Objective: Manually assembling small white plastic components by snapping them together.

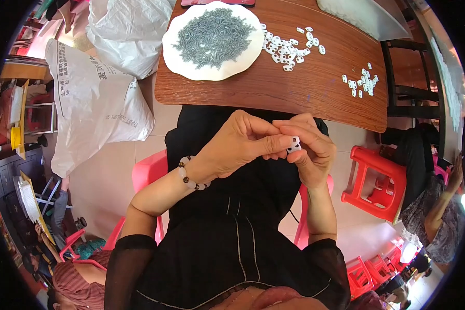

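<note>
My left hand (245, 139), with a beaded bracelet at its wrist, and my right hand (314, 144) meet just off the table's near edge. Between their fingertips sits a small white plastic piece (294, 145) with dark openings in it. The left thumb and the right thumb and fingers close round it from both sides; the curled fingers hide part of it. Beyond the hands, a white scalloped plate (175, 66) bears a heap of tiny grey rod-like metal parts (214, 37). Loose white plastic pieces (283, 50) lie right of the plate, and a smaller cluster (366, 82) lies further right.
The brown wooden table (274, 93) has a pale sack or bag (364, 18) at its far right. White sacks (95, 103) stand on the floor to the left. A red stool (374, 183) stands at the right, and other people sit on both sides.
</note>
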`<state>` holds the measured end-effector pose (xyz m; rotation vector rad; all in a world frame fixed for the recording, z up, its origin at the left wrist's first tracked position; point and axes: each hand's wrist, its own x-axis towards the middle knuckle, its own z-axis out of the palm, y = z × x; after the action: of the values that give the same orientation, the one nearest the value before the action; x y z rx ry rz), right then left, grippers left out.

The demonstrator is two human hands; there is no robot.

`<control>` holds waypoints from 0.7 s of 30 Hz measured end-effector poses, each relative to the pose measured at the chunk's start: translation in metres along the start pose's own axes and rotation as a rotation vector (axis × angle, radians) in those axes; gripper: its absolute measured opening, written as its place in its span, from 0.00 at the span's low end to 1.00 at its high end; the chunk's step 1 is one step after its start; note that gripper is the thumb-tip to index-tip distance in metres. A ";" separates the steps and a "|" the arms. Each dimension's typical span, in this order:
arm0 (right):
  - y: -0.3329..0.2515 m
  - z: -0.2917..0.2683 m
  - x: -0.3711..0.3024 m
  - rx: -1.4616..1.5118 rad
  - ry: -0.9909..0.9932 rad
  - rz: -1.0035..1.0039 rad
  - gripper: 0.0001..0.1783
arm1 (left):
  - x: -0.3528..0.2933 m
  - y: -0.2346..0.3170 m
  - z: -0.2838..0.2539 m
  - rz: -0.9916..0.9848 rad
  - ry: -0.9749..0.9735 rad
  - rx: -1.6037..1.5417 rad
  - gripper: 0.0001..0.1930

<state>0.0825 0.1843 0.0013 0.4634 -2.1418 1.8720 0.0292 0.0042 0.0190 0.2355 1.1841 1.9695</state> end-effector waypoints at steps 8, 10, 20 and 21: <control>0.003 0.001 -0.002 0.012 0.057 0.015 0.25 | 0.002 -0.004 0.002 -0.007 0.001 -0.062 0.08; 0.006 0.002 -0.004 0.037 0.092 0.024 0.25 | 0.004 -0.004 0.005 -0.001 -0.006 -0.071 0.08; 0.021 -0.020 0.000 0.108 0.208 -0.003 0.27 | 0.040 -0.011 0.021 0.124 -0.013 0.039 0.09; 0.022 -0.022 0.000 0.120 0.211 -0.015 0.26 | 0.042 -0.011 0.022 0.143 -0.021 0.093 0.10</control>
<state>0.0732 0.2090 -0.0156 0.2893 -1.8943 1.9529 0.0189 0.0513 0.0126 0.3984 1.2773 2.0313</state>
